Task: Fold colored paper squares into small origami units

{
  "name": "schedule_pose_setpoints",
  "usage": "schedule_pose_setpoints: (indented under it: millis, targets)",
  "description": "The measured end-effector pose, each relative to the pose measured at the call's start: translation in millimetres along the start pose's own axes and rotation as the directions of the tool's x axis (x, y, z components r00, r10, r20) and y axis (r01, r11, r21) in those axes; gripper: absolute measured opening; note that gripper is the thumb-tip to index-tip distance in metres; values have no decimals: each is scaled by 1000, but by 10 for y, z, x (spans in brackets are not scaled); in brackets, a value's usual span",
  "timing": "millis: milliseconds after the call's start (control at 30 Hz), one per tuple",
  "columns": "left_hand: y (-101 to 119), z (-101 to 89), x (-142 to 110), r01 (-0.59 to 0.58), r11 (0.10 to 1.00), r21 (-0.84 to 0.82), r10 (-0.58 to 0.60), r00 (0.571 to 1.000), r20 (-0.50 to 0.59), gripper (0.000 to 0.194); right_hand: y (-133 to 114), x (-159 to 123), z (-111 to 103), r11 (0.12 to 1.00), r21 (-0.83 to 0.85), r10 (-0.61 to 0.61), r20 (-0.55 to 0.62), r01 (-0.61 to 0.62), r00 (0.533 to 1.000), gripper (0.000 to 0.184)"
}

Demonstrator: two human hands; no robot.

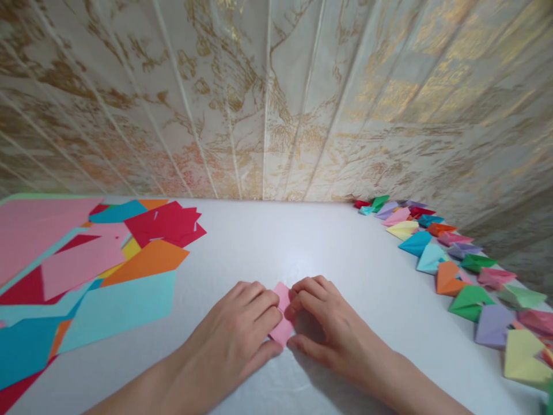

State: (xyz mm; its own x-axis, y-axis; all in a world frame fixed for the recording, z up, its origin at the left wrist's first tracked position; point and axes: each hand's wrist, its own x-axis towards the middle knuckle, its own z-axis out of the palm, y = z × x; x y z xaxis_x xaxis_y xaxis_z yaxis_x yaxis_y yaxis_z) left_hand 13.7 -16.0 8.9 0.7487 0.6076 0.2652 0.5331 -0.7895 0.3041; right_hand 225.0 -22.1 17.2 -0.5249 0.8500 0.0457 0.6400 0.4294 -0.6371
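A small folded piece of pink paper (pixel 283 329) lies on the white table near its front, between my two hands. My left hand (pixel 244 323) is closed on its left side, fingers bent over the paper and thumb at the lower corner. From the right, my right hand (pixel 326 323) holds the other edge, with curled fingertips on the upper right part and the thumb by the bottom corner. Parts of the paper are hidden under the fingers, so its full folded shape does not show.
Flat coloured sheets, among them a light blue sheet (pixel 123 311), an orange sheet (pixel 149 262) and red squares (pixel 166 223), overlap at left. Folded paper pieces, such as a green one (pixel 470 301), line the right edge. A patterned curtain (pixel 268 104) hangs behind the table (pixel 268 242).
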Motion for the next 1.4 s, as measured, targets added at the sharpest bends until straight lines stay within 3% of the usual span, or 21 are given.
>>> schedule_pose_setpoints:
  millis: [133,267,433,667,833,1067,1267,1400]
  targets:
    - [-35,-2,4,-97,995,14,98,994,-45,9,-34,-11,14,999,-35,-10,6,10,1000,30]
    - [-33,31,-23,-14,998,-58,11,999,-52,10,-10,-11,61,1000,-10,-21,-45,20,999,16]
    - [18,85,-26,70,996,-60,-70,997,-11,41,80,22,6,997,59,-51,-11,52,999,18]
    - [36,71,15,-16,1000,-6,16,998,-63,23,110,11,-120,993,109,-46,94,36,994,39]
    - [59,106,16,51,998,-37,-53,997,-54,53,104,7,-85,996,88,-16,84,8,996,34]
    - [75,117,37,-10,999,42,14,995,-101,29,122,8,-84,997,69,-36,89,30,995,35]
    - [78,142,33,43,998,-41,-46,996,-80,48,93,8,-78,997,72,0,99,-7,995,32]
    - [97,167,39,69,998,-1,-69,997,-39,38,86,-4,-57,998,55,2,79,-7,997,30]
